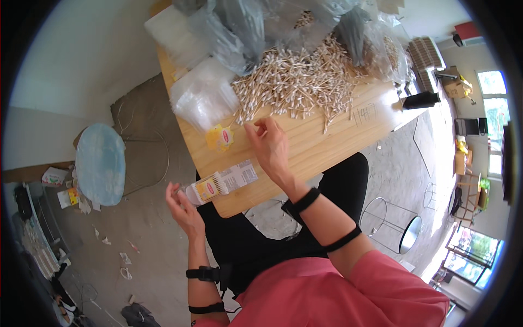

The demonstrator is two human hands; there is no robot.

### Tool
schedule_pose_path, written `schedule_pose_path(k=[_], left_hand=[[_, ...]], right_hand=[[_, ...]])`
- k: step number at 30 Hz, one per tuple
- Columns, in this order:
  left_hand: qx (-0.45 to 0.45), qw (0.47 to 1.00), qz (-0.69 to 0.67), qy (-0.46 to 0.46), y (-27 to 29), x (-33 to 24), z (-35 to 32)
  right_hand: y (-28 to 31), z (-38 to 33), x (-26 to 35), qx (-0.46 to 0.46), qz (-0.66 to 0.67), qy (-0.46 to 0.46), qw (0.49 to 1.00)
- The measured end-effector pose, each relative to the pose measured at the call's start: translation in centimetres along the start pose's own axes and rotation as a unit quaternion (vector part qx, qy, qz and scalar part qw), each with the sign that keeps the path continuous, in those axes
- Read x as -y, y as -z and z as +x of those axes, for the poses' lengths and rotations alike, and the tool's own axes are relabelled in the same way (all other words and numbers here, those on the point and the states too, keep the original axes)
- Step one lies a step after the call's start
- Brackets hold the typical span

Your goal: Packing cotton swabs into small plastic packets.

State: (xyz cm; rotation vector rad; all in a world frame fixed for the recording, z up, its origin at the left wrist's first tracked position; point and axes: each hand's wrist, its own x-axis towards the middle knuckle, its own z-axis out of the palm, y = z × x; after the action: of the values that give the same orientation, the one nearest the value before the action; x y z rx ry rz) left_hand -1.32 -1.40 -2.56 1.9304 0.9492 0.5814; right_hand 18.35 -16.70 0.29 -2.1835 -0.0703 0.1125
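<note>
At the table's near left corner lies a clear packet of cotton swabs (207, 188) with a yellow label, its swab tips showing at the right end. My left hand (185, 211) is at the packet's other end, just off the table edge, fingers curled round the clear plastic. Beside the packet is a printed, pale flat piece (238, 175). My right hand (271, 148) hovers over the wood, fingers loosely bent and thumb apart, with nothing visible in it. Close to its fingertips are several yellow label cards (219, 138). Past them spreads a large heap of loose cotton swabs (305, 79).
A stack of clear plastic bags (204, 95) sits on the wooden table (321, 147) left of the heap. Grey plastic bags (234, 35) cover the far side. A black object (421, 100) is at the right end. A blue oval stool (101, 163) stands at left.
</note>
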Motion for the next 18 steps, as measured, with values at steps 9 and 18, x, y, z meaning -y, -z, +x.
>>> schedule_pose_path(k=[9,18], left_hand=[[-0.022,0.995,0.046,-0.088,1.9,-5.1,-3.0],[0.202,0.941,0.114,-0.246,-3.5,-9.4,-4.2]], right_hand=[[1.2,3.8,-2.4,-0.042,-0.124,-0.002,0.991],[9.5,-0.1,-5.8,-0.008,-0.111,0.089,0.99]])
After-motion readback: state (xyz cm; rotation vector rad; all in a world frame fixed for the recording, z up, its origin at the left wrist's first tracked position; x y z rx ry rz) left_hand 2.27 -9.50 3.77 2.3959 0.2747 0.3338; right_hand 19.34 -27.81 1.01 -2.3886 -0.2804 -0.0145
